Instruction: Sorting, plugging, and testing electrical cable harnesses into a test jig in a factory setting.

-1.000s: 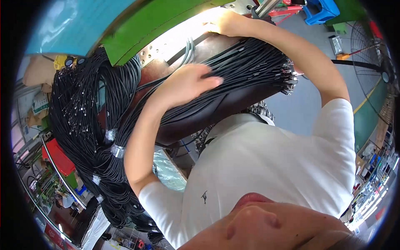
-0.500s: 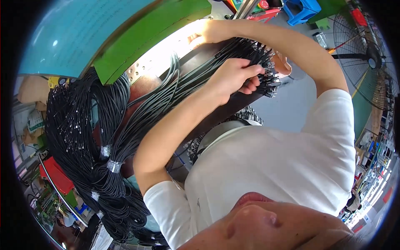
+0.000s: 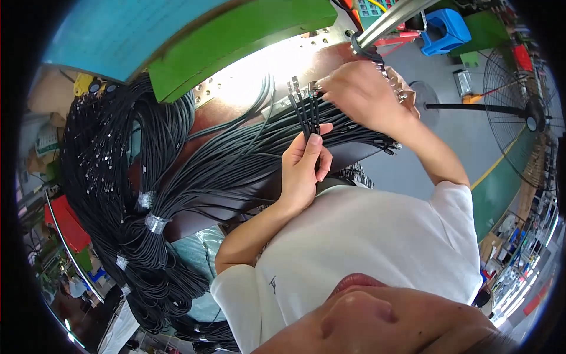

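Observation:
My left hand is closed around several black cables, whose metal-tipped plugs stick up above the thumb. Just right of those plugs is my right hand, smeared by motion, so its fingers are hard to read. Under both hands a thick spread of black cables runs across the brown work surface, their plug ends gathered at the right edge. On the left, a silvery wrap binds the spread, beside more coiled black cable bundles.
A green panel and a blue board stand along the far side, above a bright light. A metal pole rises at the back right. Beyond it are a blue stool and a black-caged fan.
My left hand has moved left and down, now holding several cables upright. The right hand has come from the bright far area toward the plugs, moving right and nearer.

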Action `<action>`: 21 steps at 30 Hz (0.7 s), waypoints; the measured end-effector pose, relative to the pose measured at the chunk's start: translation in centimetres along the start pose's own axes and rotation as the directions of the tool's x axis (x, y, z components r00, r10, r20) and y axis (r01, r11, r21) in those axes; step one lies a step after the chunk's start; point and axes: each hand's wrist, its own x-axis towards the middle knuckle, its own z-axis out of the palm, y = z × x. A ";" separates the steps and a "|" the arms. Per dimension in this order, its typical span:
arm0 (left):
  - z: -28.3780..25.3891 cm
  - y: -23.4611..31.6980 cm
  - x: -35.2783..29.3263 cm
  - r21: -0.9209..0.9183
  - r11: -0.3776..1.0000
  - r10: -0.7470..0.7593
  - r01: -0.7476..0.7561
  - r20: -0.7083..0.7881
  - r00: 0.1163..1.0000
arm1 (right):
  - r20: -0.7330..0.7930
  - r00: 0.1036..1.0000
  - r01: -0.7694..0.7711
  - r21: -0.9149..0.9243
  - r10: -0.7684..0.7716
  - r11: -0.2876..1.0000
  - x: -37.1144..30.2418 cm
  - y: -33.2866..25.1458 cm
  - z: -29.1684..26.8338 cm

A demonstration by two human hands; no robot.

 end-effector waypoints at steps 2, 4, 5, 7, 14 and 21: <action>-0.2 0.3 -0.4 -0.055 0.995 -0.076 0.078 0.031 0.997 | 0.095 0.993 0.070 0.028 -0.072 0.997 0.9 -1.1 0.6; -1.5 0.5 -0.8 0.025 0.999 -0.042 0.042 0.000 0.999 | 0.113 0.990 0.076 0.039 -0.080 0.996 0.1 -0.8 1.8; -2.1 0.0 -0.8 0.176 0.970 0.185 -0.170 -0.069 0.980 | 0.148 0.989 -0.021 0.016 0.018 1.000 -0.4 -0.4 2.3; -2.8 0.0 -0.8 0.278 0.879 0.430 -0.388 -0.109 0.896 | 0.124 0.964 -0.250 0.110 0.236 0.962 -0.2 -0.1 3.1; -3.7 1.5 -1.6 -0.115 0.992 0.050 -0.043 0.059 0.997 | 0.416 0.847 -0.483 0.347 0.330 0.804 1.5 -2.4 5.3; -3.5 1.5 -0.6 -0.121 0.991 -0.043 0.052 0.081 0.996 | 0.179 0.975 -0.184 0.296 0.134 0.937 2.7 -2.5 3.9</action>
